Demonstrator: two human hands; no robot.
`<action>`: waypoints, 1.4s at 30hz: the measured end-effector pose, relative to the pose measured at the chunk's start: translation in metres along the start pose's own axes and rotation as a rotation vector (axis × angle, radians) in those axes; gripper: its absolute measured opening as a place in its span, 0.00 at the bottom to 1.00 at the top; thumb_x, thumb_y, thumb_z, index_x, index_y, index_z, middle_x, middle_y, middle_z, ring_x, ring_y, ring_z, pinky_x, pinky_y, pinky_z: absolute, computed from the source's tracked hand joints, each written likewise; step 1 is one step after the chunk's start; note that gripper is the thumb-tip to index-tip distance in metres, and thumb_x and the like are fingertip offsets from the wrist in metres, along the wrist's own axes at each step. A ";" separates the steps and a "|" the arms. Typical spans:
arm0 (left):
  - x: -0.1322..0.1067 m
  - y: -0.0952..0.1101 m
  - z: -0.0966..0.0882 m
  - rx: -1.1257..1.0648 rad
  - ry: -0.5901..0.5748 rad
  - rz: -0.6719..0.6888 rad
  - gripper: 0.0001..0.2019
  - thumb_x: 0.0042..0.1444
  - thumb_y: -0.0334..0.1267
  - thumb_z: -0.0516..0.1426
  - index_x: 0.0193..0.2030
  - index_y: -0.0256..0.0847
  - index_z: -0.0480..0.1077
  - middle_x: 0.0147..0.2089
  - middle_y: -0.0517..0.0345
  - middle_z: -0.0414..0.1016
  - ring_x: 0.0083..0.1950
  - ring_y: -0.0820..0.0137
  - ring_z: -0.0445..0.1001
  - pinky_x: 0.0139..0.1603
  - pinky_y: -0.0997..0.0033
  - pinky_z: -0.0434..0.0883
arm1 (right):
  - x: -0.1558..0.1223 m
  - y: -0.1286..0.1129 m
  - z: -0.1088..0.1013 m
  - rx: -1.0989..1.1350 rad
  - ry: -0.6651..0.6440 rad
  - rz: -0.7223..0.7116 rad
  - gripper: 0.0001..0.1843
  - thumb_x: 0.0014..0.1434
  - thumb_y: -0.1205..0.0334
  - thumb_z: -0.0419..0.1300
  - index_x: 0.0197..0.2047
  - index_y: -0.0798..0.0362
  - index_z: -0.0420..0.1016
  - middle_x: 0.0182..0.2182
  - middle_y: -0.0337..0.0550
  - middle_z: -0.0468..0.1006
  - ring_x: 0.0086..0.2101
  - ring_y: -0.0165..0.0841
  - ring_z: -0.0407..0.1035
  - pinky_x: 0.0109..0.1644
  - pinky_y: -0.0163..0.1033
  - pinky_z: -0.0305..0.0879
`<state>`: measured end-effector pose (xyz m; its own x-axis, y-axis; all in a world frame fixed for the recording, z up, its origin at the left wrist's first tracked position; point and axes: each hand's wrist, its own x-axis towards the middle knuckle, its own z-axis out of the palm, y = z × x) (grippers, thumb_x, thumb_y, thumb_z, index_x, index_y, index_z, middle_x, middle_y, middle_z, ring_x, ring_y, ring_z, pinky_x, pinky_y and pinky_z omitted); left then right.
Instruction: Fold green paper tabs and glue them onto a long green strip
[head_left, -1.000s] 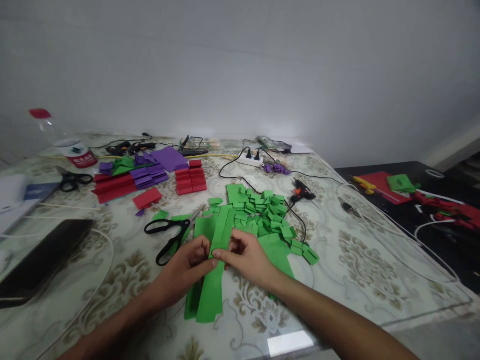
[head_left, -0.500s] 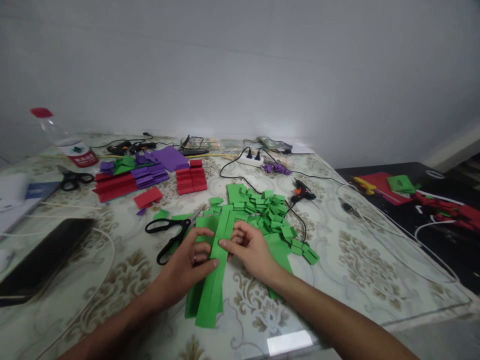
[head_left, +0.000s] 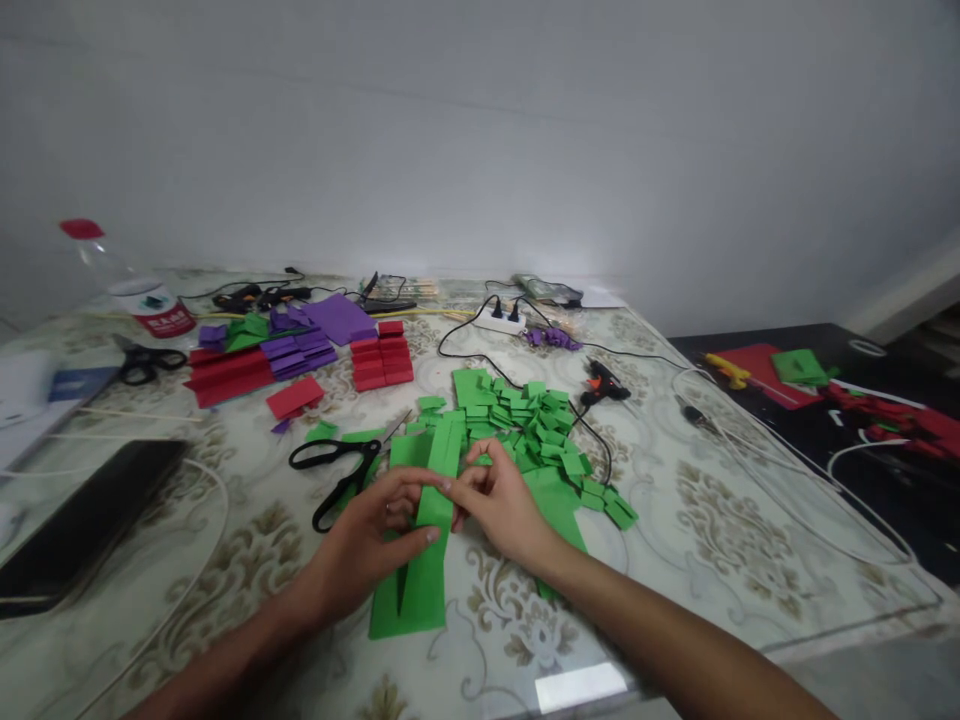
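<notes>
A creased green paper strip (head_left: 438, 508) is held between my hands above the table. My left hand (head_left: 379, 525) is closed on its left side, the index finger lying across it and the thumb lower down. My right hand (head_left: 501, 500) pinches the right edge, thumb tip near the left index fingertip. Beneath the strip lies a wider green paper sheet (head_left: 405, 618). Black-handled scissors (head_left: 352, 460) rest just left of my left hand, blades partly apart. Beyond my right hand is a heap of small folded green paper pieces (head_left: 536, 420).
A hot glue gun (head_left: 606, 382) lies to the right, its cord near the green heap. Behind are a power strip (head_left: 501, 318), red folded papers (head_left: 382, 358) and purple papers (head_left: 300, 352). A bottle (head_left: 154, 300), more scissors (head_left: 146, 360) and a phone (head_left: 90, 520) occupy the left.
The strip's lower end, which hung toward me, no longer shows there and seems folded up. My left index finger has moved across the strip toward my right thumb.
</notes>
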<state>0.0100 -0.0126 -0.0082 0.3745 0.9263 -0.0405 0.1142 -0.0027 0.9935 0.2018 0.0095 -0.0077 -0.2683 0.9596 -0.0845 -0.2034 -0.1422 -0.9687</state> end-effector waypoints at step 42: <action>0.009 0.015 -0.021 -0.489 0.347 -0.074 0.25 0.49 0.42 0.72 0.55 0.44 0.78 0.41 0.55 0.83 0.41 0.67 0.77 0.45 0.70 0.73 | -0.002 -0.004 -0.012 -0.775 -0.087 -0.512 0.12 0.68 0.61 0.62 0.31 0.52 0.77 0.29 0.39 0.76 0.36 0.34 0.73 0.43 0.37 0.66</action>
<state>-0.0039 0.0039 0.0082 0.0502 0.9864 -0.1563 -0.3382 0.1640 0.9267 0.2148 0.0114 -0.0062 -0.3953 0.8346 0.3836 0.3607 0.5251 -0.7708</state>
